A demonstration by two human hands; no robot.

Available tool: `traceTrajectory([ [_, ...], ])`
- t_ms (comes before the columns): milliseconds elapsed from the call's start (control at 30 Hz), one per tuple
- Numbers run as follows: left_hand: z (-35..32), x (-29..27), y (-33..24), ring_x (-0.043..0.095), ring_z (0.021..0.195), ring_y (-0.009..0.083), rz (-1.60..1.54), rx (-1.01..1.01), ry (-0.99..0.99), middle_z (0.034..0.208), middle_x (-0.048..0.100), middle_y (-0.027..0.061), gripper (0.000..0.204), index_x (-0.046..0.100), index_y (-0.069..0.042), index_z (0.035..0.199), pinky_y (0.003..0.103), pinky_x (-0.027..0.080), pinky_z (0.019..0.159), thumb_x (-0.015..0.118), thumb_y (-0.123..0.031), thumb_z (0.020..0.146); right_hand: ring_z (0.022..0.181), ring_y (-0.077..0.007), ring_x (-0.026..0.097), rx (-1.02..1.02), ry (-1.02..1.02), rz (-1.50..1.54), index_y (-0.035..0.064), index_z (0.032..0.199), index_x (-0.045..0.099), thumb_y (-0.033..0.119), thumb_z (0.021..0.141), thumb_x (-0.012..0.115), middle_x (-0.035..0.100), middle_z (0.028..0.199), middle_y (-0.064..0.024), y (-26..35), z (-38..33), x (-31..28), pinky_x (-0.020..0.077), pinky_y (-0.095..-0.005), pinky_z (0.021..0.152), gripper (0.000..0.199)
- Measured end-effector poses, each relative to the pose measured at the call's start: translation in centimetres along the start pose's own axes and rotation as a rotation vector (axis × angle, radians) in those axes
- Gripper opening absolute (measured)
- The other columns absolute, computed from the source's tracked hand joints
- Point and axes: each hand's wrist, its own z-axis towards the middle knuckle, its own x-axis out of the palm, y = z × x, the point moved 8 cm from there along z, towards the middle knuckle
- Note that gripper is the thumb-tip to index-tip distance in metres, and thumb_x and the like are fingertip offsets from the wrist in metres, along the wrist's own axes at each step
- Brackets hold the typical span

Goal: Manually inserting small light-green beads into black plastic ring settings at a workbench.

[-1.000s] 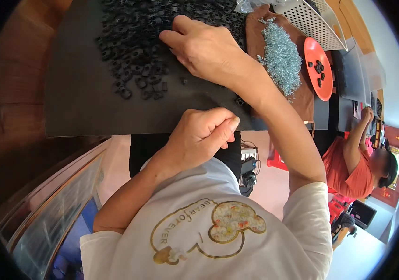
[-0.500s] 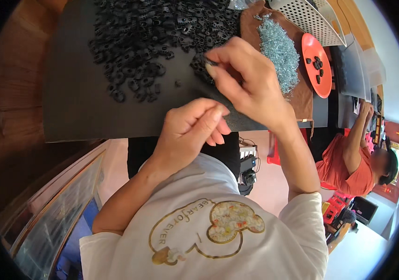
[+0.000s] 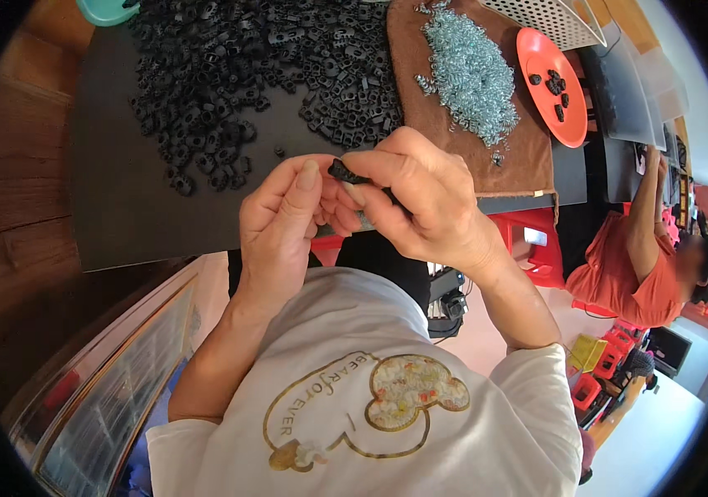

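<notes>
Between the thumb and forefinger of my right hand (image 3: pixel 424 195) is a small black plastic part (image 3: pixel 345 172). My left hand (image 3: pixel 279 219) is right beside it, its forefinger tip close to the part's left end. The left thumb presses towards the curled forefinger, and whatever may be between them is hidden. Both hands are over the table's near edge. Beyond them, a wide pile of small black plastic pieces with holes (image 3: pixel 196 99) covers much of the dark table (image 3: pixel 130 224).
A brown cloth (image 3: pixel 420 99) to the right bears a heap of small shiny coil springs (image 3: pixel 474 79). Next to it, an orange plate (image 3: pixel 573 124) holds several black pieces. A perforated white basket (image 3: pixel 565 21) stands behind. At the right, another person in an orange shirt (image 3: pixel 623 269) sits working.
My right hand has drawn back from the pile's edge with the black part. My left hand has risen to meet it, fingers now turned upward. The view has shifted slightly.
</notes>
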Motion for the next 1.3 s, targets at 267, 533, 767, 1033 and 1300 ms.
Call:
traceTrajectory([
  [267, 0.0, 0.6, 0.1, 0.06, 0.073, 0.0087, 0.104, 0.011, 0.041, 0.088, 0.065, 0.0058, 0.027, 0.059, 0.003, 0.113, 0.022, 0.05, 0.067, 0.05, -0.02, 0.102, 0.06, -0.0214, 0.062, -0.055, 0.028, -0.052, -0.0031, 0.104, 0.064, -0.003, 0.073, 0.07, 0.059, 0.078, -0.0091, 0.6, -0.2, 0.0, 0.0497, -0.0312, 0.049, 0.031],
  [533, -0.5, 0.1, -0.3, 0.061, 0.078, 0.0087, 0.062, 0.048, -0.084, 0.095, 0.065, 0.007, 0.022, 0.058, 0.004, 0.115, 0.024, 0.051, 0.072, 0.048, -0.008, 0.1, 0.061, -0.0201, 0.058, -0.034, -0.017, -0.035, -0.0011, 0.103, 0.064, 0.004, 0.071, 0.069, 0.051, 0.076, -0.0051, 1.5, -0.9, -0.1, 0.047, -0.0322, 0.047, 0.033],
  [767, -0.7, 1.0, -0.7, 0.059, 0.066, 0.0128, 0.042, -0.001, 0.176, 0.087, 0.064, 0.0094, 0.031, 0.06, 0.005, 0.106, 0.025, 0.05, 0.061, 0.051, -0.023, 0.099, 0.06, -0.0199, 0.058, 0.071, 0.186, 0.18, -0.0035, 0.113, 0.062, 0.004, 0.075, 0.07, 0.054, 0.081, -0.0083, 1.4, -0.4, 0.1, 0.0473, -0.0298, 0.051, 0.039],
  [1033, -0.7, 1.7, -0.3, 0.059, 0.066, 0.0113, 0.102, 0.008, 0.197, 0.085, 0.065, 0.0086, 0.03, 0.06, 0.005, 0.105, 0.023, 0.05, 0.06, 0.055, -0.024, 0.099, 0.059, -0.0188, 0.06, 0.037, 0.025, 0.049, -0.0037, 0.111, 0.063, 0.0, 0.068, 0.073, 0.057, 0.08, -0.0081, 1.1, -1.3, -0.6, 0.047, -0.03, 0.047, 0.044],
  [1300, -0.6, 1.2, 0.0, 0.061, 0.064, 0.0117, 0.122, -0.005, 0.137, 0.082, 0.066, 0.0097, 0.024, 0.06, 0.003, 0.103, 0.024, 0.052, 0.059, 0.05, -0.019, 0.101, 0.063, -0.0222, 0.06, -0.019, 0.081, 0.014, -0.0022, 0.103, 0.064, 0.002, 0.07, 0.068, 0.06, 0.084, -0.0096, 1.2, -2.5, -2.3, 0.0501, -0.0325, 0.051, 0.033],
])
